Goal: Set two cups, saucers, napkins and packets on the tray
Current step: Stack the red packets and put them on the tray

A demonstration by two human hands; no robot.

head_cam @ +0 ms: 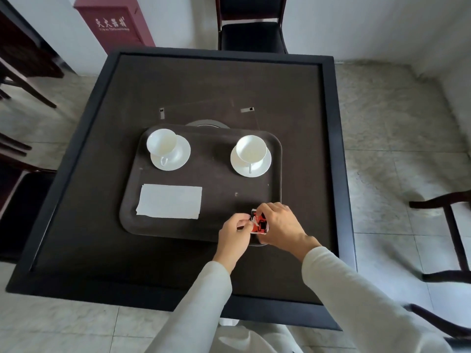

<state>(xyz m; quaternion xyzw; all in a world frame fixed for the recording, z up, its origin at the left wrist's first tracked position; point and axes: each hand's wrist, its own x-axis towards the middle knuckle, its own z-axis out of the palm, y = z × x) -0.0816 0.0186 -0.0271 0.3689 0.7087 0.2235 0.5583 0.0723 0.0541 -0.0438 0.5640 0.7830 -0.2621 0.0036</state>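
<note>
A dark tray (211, 189) lies in the middle of the table. Two white cups stand on white saucers at its far side: the left cup (161, 142) on its saucer (178, 159), the right cup (251, 148) on its saucer (265, 164). A white napkin (169, 201) lies flat at the tray's near left. Over the tray's near right corner, my left hand (234, 231) and my right hand (279, 224) both pinch a red, black and white packet (260, 222). Whether one packet or more is held, I cannot tell.
The tray rests on a square dark table (107, 238) with a raised black rim. A black chair (252, 24) stands at the far side, more chair frames to the left and right. A red cabinet (114, 21) leans by the wall. Pale floor tiles surround the table.
</note>
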